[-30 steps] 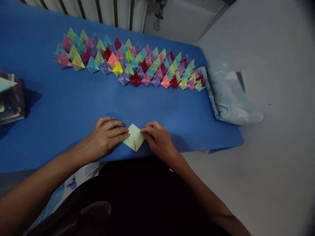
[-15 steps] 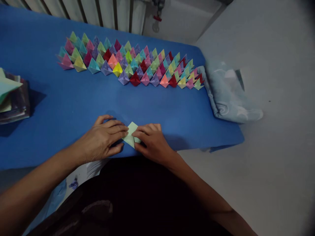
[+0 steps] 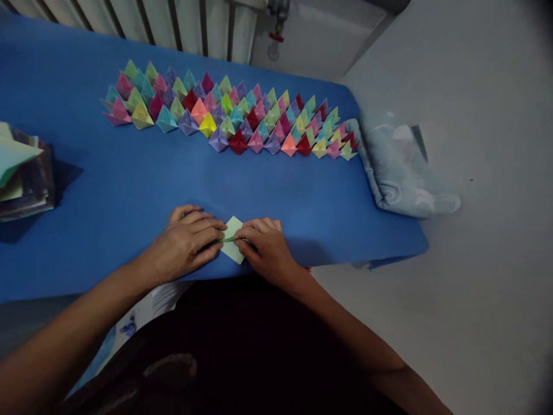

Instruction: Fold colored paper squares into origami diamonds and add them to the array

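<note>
A small pale green folded paper [image 3: 234, 251] lies on the blue-covered table near its front edge, with a raised fold running across its middle. My left hand [image 3: 190, 239] rests at the paper's left side, its fingertips on the paper and its other fingers lying flat on the cloth. From the right, my right hand [image 3: 264, 245] pinches the fold between thumb and forefinger, the other fingers curled. Behind them stand rows of many-coloured folded paper boats [image 3: 237, 141].
At the left edge is a stack of coloured paper [image 3: 26, 178] in a clear wrapper. A folded grey-blue cloth [image 3: 401, 173] lies at the table's right end. Beyond the blue tabletop [image 3: 276, 184] are a white radiator [image 3: 216, 29] and a red-handled valve [image 3: 276, 37].
The green paper's middle fold now stands raised, and its lower part shows as a plain flap. My right thumb and forefinger have closed on the fold. Both hands stay nearly in place.
</note>
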Available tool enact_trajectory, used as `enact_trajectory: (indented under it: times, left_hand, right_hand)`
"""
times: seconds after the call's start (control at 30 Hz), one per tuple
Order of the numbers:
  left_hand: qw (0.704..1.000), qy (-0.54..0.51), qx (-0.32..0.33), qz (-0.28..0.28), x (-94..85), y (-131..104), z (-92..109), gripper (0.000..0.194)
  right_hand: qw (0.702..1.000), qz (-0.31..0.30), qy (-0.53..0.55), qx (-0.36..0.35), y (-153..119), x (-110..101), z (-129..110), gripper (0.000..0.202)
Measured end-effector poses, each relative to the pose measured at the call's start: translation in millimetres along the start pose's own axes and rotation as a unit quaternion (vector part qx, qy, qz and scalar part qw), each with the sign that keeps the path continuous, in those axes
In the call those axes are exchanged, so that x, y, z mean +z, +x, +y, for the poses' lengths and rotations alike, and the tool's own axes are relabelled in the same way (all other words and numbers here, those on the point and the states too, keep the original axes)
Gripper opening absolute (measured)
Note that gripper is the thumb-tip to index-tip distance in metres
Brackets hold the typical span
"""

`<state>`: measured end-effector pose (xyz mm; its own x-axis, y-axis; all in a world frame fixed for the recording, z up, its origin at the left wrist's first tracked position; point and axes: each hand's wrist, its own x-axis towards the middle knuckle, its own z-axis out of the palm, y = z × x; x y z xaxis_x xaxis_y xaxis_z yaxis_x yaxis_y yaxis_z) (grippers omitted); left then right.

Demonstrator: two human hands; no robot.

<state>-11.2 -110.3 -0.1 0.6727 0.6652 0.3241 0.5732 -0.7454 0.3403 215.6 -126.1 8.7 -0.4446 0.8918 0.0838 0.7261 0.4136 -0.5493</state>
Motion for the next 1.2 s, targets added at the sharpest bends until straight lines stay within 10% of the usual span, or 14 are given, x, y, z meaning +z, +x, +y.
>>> enact_trajectory:
  times: [0.6, 1.2]
  left_hand:
    - [0.982, -0.017, -0.180, 0.051, 14.6, 6.2, 12.1, 0.021]
    - [0.982, 0.025, -0.182, 0.045, 16.1, 7.6, 14.8, 0.022]
  right_hand:
    - [0.997, -0.003, -0.064, 0.048, 7.7, 4.2, -3.1, 0.016]
    - [0.994, 0.011, -0.105, -0.035, -4.5, 5.6, 4.0, 0.029]
